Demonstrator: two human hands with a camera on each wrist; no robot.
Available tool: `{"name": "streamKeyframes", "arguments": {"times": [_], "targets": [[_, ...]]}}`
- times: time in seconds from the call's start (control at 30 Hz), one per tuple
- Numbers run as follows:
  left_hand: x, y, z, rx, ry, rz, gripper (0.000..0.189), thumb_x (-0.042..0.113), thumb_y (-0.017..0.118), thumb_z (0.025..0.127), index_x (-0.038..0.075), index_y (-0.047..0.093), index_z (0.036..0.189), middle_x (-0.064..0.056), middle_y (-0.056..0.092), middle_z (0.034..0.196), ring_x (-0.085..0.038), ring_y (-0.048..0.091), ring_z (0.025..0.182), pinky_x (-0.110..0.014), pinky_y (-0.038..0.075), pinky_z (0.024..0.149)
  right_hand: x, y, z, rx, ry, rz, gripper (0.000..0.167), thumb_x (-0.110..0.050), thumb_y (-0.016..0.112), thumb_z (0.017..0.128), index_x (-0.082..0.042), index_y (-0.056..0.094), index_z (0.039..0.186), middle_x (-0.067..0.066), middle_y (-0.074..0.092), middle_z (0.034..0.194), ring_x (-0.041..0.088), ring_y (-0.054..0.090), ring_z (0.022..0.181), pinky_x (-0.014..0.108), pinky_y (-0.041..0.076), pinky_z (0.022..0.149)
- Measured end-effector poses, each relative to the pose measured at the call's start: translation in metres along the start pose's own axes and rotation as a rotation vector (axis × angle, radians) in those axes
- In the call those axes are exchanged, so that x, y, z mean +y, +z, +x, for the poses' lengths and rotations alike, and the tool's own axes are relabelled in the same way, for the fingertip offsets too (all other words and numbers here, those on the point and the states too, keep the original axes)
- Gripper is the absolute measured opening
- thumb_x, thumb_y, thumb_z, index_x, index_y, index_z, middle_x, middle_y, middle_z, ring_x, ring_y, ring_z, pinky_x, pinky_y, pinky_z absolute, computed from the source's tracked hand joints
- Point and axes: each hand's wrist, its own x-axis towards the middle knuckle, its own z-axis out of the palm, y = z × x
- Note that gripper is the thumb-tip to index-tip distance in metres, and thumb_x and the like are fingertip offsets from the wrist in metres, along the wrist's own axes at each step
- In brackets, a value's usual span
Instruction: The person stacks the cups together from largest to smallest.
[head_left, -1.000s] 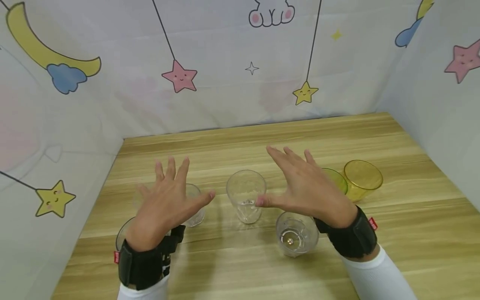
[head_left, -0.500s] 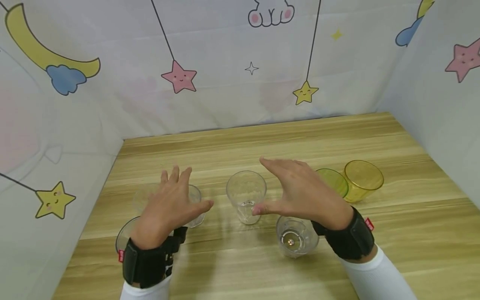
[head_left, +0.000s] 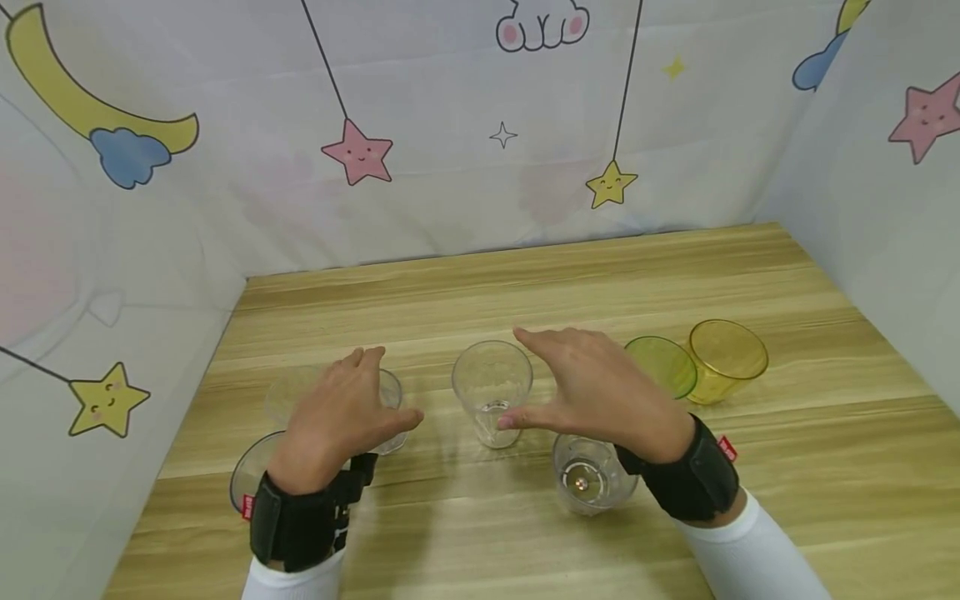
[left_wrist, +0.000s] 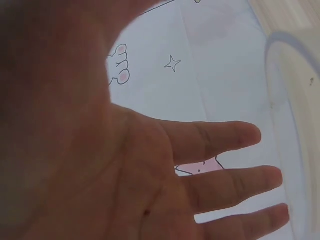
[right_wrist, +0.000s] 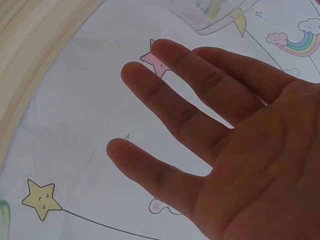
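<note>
My left hand [head_left: 341, 417], palm down with thumb out to the side, hovers over several clear glasses on the left. One clear glass [head_left: 392, 392] shows between its thumb and fingers, and the rim of another [head_left: 247, 475] emerges beside the wrist. In the left wrist view the fingers [left_wrist: 230, 190] are straight, with nothing in the palm. My right hand [head_left: 607, 392] floats between the tall middle glass [head_left: 487, 371] and a green cup [head_left: 663, 367]; its thumb overlaps the middle glass in the head view. Its fingers [right_wrist: 180, 115] are extended and hold nothing.
A yellow cup [head_left: 727, 354] stands right beside the green one. Nearer me, below the right hand, is another clear glass [head_left: 588, 492] with a small shiny spot at its bottom. Patterned white cloth walls [head_left: 450, 208] border the wooden table [head_left: 487, 533] behind and at the sides.
Both hands have sunk toward the glasses, and their fingers have drawn closer together. The right hand has also shifted a little left, uncovering more of the green cup. The glasses have stayed put.
</note>
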Motion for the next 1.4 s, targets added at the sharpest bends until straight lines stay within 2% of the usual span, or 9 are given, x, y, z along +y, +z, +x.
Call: {"name": "streamKeyframes", "arguments": {"times": [0.17,0.3,0.43,0.63,1.0,1.4], "targets": [[-0.0005,0.0008,0.0000,0.018,0.000,0.015,0.096,0.043,0.079,0.081,-0.006,0.036,0.151,-0.034,0.043,0.145,-0.051,0.046,0.129,-0.063,0.045,0.096,-0.0021,0.0018,0.0015,-0.025,0.016,-0.012,0.096,-0.069,0.076,0.076,-0.003,0.056,0.143,0.016,0.066,0.128,0.031,0.064,0.114,0.048,0.050,0.096],[-0.0014,0.0007,0.0000,0.022,0.007,0.039,0.092,0.040,0.081,0.080,-0.008,0.040,0.147,-0.034,0.049,0.138,-0.050,0.051,0.122,-0.061,0.048,0.092,-0.0033,0.0024,0.0019,-0.043,0.026,-0.009,0.093,-0.068,0.075,0.078,-0.004,0.056,0.143,0.016,0.066,0.128,0.031,0.064,0.114,0.049,0.050,0.095],[-0.0030,0.0016,-0.0001,0.041,0.023,0.048,0.079,0.031,0.079,0.080,-0.009,0.047,0.140,-0.031,0.055,0.128,-0.048,0.056,0.112,-0.058,0.051,0.085,-0.0036,0.0029,0.0020,-0.061,0.034,0.001,0.092,-0.068,0.072,0.080,-0.004,0.056,0.143,0.016,0.066,0.128,0.031,0.064,0.115,0.048,0.050,0.096],[-0.0042,0.0029,0.0004,0.061,0.042,0.037,0.072,0.025,0.081,0.078,-0.009,0.051,0.134,-0.029,0.057,0.121,-0.045,0.058,0.102,-0.054,0.052,0.075,-0.0033,0.0031,0.0023,-0.074,0.039,0.023,0.091,-0.067,0.072,0.081,-0.004,0.054,0.144,0.016,0.065,0.131,0.031,0.063,0.118,0.048,0.050,0.097],[-0.0025,0.0009,0.0003,0.087,0.046,0.012,0.070,0.028,0.075,0.081,-0.005,0.051,0.137,-0.030,0.053,0.129,-0.047,0.053,0.113,-0.058,0.050,0.084,-0.0029,0.0035,0.0040,-0.103,0.049,0.070,0.090,-0.063,0.074,0.082,-0.003,0.053,0.145,0.011,0.067,0.126,0.026,0.065,0.113,0.045,0.053,0.093],[0.0004,0.0014,-0.0018,0.228,0.109,-0.054,0.066,0.035,0.070,0.081,0.002,0.055,0.136,-0.024,0.053,0.131,-0.043,0.051,0.114,-0.057,0.048,0.083,-0.0018,0.0038,0.0020,-0.096,0.055,0.075,0.090,-0.065,0.074,0.082,-0.004,0.053,0.145,0.009,0.068,0.123,0.024,0.066,0.110,0.044,0.054,0.090]]}}
